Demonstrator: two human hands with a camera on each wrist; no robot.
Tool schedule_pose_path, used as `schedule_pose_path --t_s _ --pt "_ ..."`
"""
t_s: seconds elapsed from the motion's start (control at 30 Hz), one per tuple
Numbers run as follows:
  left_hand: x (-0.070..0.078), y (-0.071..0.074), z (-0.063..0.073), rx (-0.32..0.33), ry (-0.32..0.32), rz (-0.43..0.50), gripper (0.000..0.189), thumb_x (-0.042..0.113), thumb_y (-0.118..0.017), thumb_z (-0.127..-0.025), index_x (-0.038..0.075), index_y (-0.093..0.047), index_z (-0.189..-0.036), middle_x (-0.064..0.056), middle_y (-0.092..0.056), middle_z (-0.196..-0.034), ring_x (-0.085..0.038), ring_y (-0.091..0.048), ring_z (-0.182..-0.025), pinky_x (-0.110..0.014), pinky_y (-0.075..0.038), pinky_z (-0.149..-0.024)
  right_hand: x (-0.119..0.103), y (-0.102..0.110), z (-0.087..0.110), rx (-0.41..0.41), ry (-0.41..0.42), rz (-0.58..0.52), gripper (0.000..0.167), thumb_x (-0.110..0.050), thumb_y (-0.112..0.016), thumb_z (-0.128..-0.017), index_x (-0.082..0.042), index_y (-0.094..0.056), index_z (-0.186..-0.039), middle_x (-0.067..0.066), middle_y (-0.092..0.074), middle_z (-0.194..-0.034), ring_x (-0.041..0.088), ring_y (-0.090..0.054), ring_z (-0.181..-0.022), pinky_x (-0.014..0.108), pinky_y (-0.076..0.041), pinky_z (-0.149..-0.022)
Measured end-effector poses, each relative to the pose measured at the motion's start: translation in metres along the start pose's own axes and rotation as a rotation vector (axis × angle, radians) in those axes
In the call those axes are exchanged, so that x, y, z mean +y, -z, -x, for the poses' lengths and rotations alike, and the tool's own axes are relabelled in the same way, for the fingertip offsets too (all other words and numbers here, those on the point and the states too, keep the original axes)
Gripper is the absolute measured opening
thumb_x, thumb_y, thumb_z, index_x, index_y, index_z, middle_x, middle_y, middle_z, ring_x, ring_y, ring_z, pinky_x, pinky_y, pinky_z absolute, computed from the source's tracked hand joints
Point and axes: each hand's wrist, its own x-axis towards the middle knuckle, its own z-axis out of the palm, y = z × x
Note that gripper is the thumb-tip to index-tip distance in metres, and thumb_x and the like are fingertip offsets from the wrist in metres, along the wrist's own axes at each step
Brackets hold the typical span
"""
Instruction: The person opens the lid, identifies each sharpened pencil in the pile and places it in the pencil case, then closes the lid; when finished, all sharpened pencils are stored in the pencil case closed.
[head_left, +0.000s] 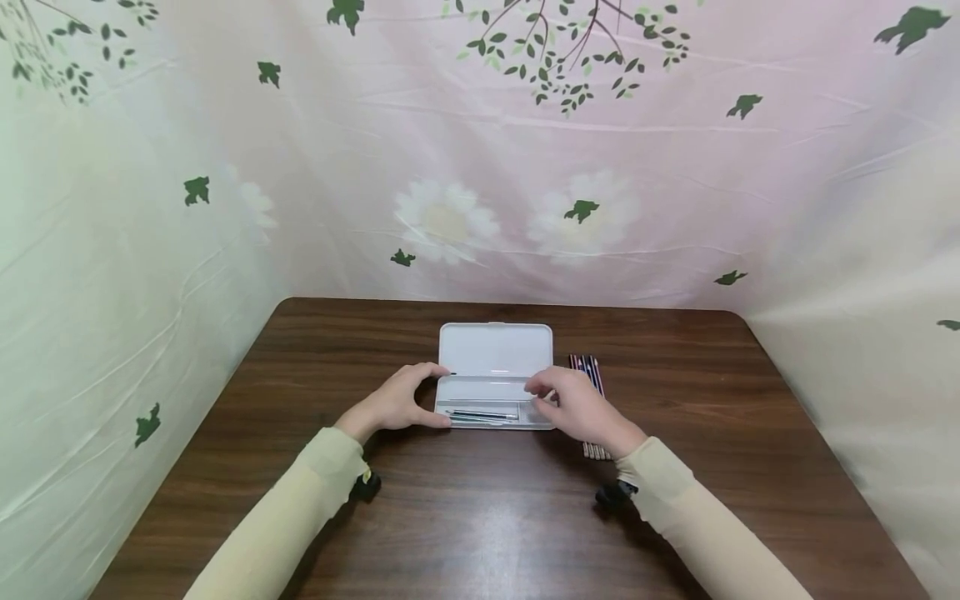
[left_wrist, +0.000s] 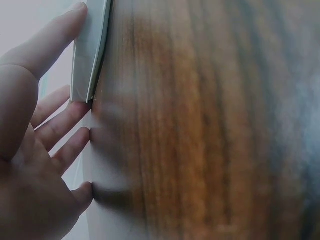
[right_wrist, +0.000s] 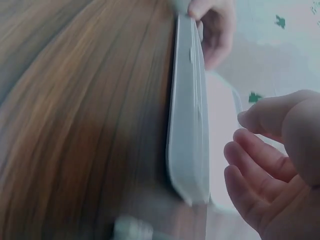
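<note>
In the head view, an open case (head_left: 495, 350) lies on the table (head_left: 480, 517), pens (head_left: 480, 415) inside; the left hand (head_left: 397, 400) grips its left end, while the right hand (head_left: 581, 406) is over its right end, near pencils (head_left: 588, 364). In the left wrist view, thumb (left_wrist: 45, 47) and fingers (left_wrist: 60, 124) spread round the case. In the right wrist view, the right hand, loosely curled, holds nothing.

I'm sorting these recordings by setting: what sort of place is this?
Probably an indoor tabletop workspace, perhaps screened off for recording: printed fabric hangs behind and beside a dark wood-grain table bearing an open white pencil case.
</note>
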Motion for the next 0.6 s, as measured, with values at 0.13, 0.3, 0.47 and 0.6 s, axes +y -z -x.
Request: schedule_pose_path --t_s 0.13,0.3,0.47,0.6 --pt "0.002 0.001 0.001 0.005 -0.005 0.008 0.086 0.050 -0.093 -0.077 0.016 -0.055 -0.148 -0.005 -0.054 -0.152 -0.030 -0.043 -0.144 -0.053 -0.036 -0.120 0.013 0.012 0.014 0.049 -0.006 0.042 0.018 -0.002 -0.077 -0.090 -0.004 -0.077 -0.107 0.005 -0.076 -0.101 0.016 -0.070 -0.086 0.034 -0.059 -0.075" --pt "0.000 0.001 0.001 0.006 0.000 0.016 0.086 0.050 -0.093 -0.077 0.017 -0.055 -0.147 -0.004 -0.054 -0.152 -0.029 -0.043 -0.144 -0.053 -0.035 -0.120 0.028 0.025 0.029 0.075 -0.044 0.083 0.017 -0.003 -0.078 -0.090 -0.005 -0.077 -0.107 0.002 -0.075 -0.098 0.018 -0.070 -0.088 0.038 -0.058 -0.077" --pt "0.001 0.001 0.001 0.007 0.001 0.012 0.086 0.050 -0.093 -0.077 0.017 -0.055 -0.147 -0.004 -0.055 -0.152 -0.029 -0.043 -0.144 -0.053 -0.035 -0.120 0.041 0.034 0.043 0.091 -0.079 0.103 0.019 -0.001 -0.077 -0.089 -0.004 -0.076 -0.108 0.005 -0.074 -0.099 0.020 -0.070 -0.086 0.039 -0.059 -0.074" --pt "0.001 0.000 0.001 0.003 0.003 0.014 0.086 0.050 -0.093 -0.078 0.017 -0.055 -0.148 -0.005 -0.054 -0.153 -0.029 -0.043 -0.145 -0.053 -0.035 -0.120 0.051 0.041 0.055 0.101 -0.122 0.112 0.021 0.000 -0.077 -0.088 -0.002 -0.075 -0.109 0.008 -0.074 -0.101 0.022 -0.070 -0.085 0.040 -0.060 -0.074"
